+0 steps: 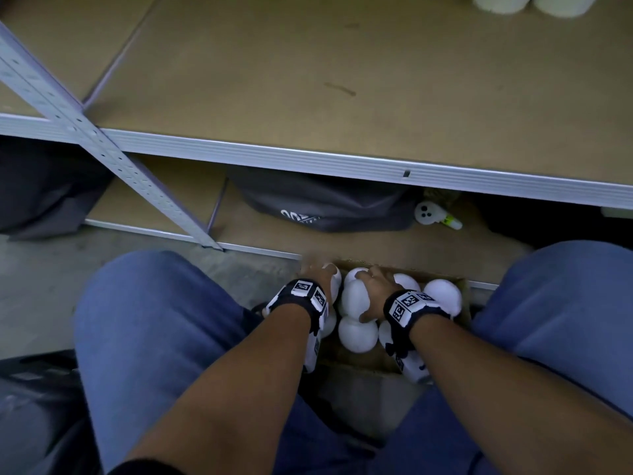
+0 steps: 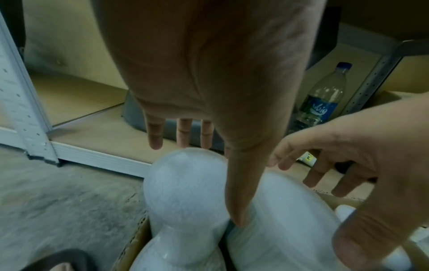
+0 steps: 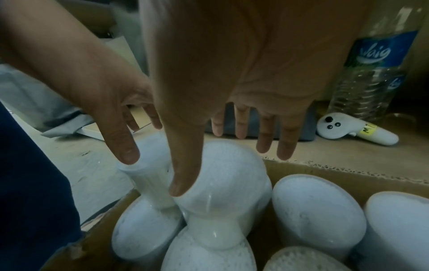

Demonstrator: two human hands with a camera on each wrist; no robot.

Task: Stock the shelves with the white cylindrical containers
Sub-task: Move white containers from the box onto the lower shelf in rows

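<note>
A cardboard box (image 1: 463, 289) on the floor between my knees holds several white cylindrical containers standing in two layers. My left hand (image 1: 320, 269) hovers over the top-left container (image 2: 183, 185). Its fingers are straight and spread past the lid, and its thumb (image 2: 236, 201) reaches down between that container and its neighbour. My right hand (image 1: 371, 286) is spread over the neighbouring container (image 3: 227, 176), with straight fingers above the lid and the thumb (image 3: 183, 179) touching its side. Neither hand has closed round anything. Two more containers (image 1: 500, 1) stand at the far right of the middle shelf (image 1: 308, 80).
On the bottom shelf behind the box lie a grey bag (image 1: 325, 207), a white controller (image 3: 336, 128) and a plastic water bottle (image 2: 322, 102). A slanted metal upright (image 1: 102, 149) stands at the left. My legs in blue jeans flank the box on both sides.
</note>
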